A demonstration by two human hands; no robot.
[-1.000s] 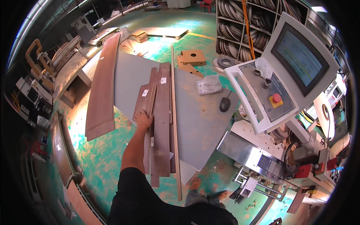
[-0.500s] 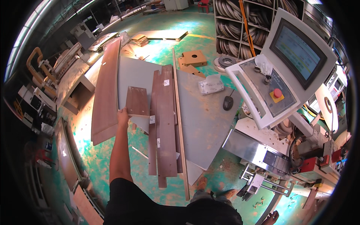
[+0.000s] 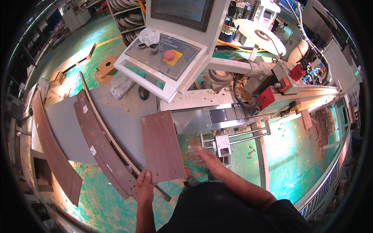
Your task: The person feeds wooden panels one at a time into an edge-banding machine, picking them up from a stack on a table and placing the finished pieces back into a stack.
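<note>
My left hand (image 3: 144,185) grips the near left corner of a reddish-brown wooden panel (image 3: 162,145), thumb on top. The panel is held up in front of my body, between the grey table (image 3: 116,112) and the machine's metal infeed plate (image 3: 190,121). Small holes show near its corners. My right hand (image 3: 206,158) is off the panel's right side, fingers spread, holding nothing. Left of the panel, long brown boards (image 3: 97,139) with white labels lie on the grey table beside a narrow strip of wood (image 3: 112,139).
A control console (image 3: 163,58) with a screen and red button overhangs the machine. A black mouse (image 3: 143,93) and plastic-wrapped packet (image 3: 121,86) lie on the table. Another long board (image 3: 52,145) rests at the left. A metal guide with rods (image 3: 225,144) juts out by my right hand.
My view has swung right toward the machine. My left hand has brought the panel from over the table to in front of me. My right hand has come up beside it.
</note>
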